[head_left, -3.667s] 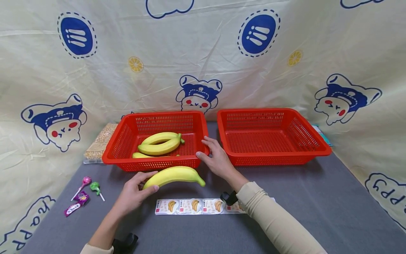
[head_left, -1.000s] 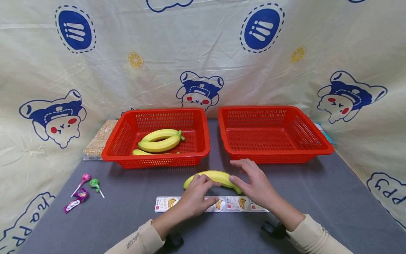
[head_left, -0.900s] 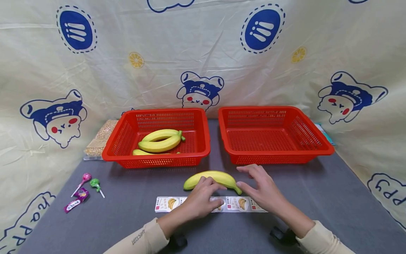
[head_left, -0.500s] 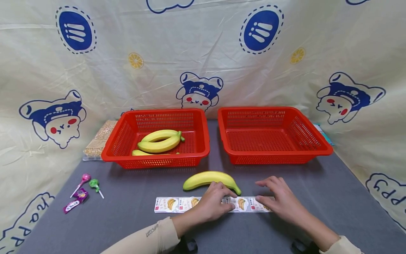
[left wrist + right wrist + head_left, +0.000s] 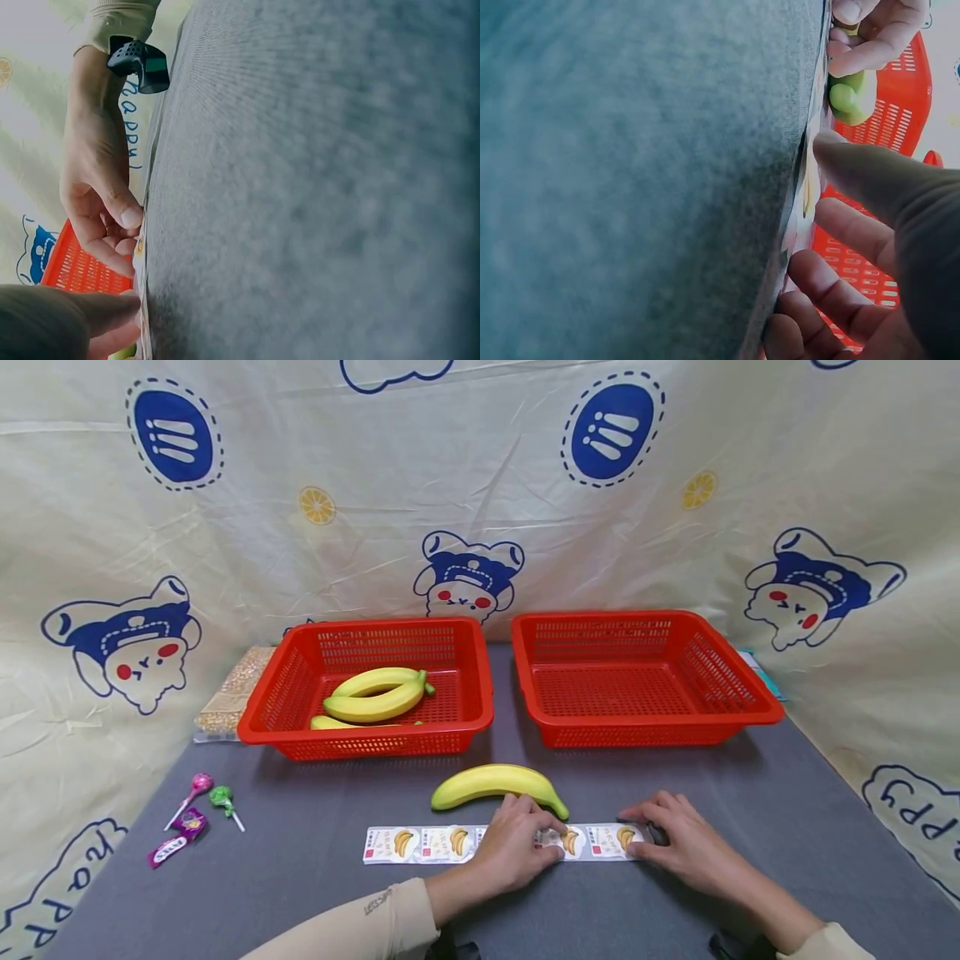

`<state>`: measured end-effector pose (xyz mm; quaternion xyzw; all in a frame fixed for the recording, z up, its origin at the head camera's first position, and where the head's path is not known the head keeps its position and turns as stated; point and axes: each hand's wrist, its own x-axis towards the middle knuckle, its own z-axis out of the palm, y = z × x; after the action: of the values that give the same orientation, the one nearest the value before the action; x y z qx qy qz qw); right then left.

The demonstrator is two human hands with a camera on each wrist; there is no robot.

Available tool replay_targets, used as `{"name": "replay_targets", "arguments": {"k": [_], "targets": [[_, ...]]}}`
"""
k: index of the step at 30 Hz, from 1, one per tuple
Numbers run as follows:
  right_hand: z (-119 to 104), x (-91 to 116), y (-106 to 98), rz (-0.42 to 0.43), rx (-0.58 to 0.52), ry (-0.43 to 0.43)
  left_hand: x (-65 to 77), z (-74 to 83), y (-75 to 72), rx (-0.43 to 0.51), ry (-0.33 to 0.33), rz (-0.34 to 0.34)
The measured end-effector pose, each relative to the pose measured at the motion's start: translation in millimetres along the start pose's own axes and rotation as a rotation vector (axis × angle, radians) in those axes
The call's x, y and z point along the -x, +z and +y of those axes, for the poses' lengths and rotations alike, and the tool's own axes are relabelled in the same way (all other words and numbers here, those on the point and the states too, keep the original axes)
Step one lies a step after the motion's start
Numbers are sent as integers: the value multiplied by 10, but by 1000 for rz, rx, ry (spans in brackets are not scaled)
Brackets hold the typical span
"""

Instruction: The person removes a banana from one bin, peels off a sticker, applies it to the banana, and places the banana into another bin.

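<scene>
A strip of white labels printed with bananas (image 5: 450, 844) lies flat on the grey cloth. My left hand (image 5: 514, 843) rests over its middle, thumb at the near edge and fingers toward the far edge. At the strip's right end, my right hand (image 5: 682, 839) has its thumb and index fingertip at the opposite long edges, spread apart. The right wrist view shows that thumb (image 5: 847, 161) touching the label strip. Just behind the strip a single yellow banana (image 5: 487, 783) lies on the cloth, its stem end near my left fingertips.
At the back left, a red basket (image 5: 367, 745) holds several bananas (image 5: 378, 703). An empty red basket (image 5: 660, 732) stands to its right. Lollipops and a purple-wrapped sweet (image 5: 180, 839) lie at the left. A bag of pale grains (image 5: 236, 693) sits behind the left basket.
The banana earlier in my left hand now lies on the cloth. Both hands have moved right and toward me, from the banana down to the label strip.
</scene>
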<state>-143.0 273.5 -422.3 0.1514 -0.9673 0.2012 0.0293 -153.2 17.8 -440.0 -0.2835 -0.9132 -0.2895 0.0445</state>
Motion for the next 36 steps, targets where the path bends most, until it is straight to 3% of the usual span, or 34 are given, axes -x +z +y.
{"name": "replay_targets", "arguments": {"k": [5, 10, 16, 25, 31, 36], "targets": [[22, -47, 23, -88, -9, 27, -13, 5, 29, -53, 3, 8], [26, -52, 26, -111, -1, 19, -13, 30, 22, -72, -11, -3], [-5, -30, 11, -92, 68, -30, -6, 56, 6, -84, -19, -9], [-34, 14, 48, 7, 194, -133, -6, 59, 11, -90, -27, -17], [-44, 7, 59, -8, 124, -144, -17, 53, 18, -66, -45, -46], [-44, 7, 80, 1, -2, -158, -14, 53, 22, -79, -38, -37]]}}
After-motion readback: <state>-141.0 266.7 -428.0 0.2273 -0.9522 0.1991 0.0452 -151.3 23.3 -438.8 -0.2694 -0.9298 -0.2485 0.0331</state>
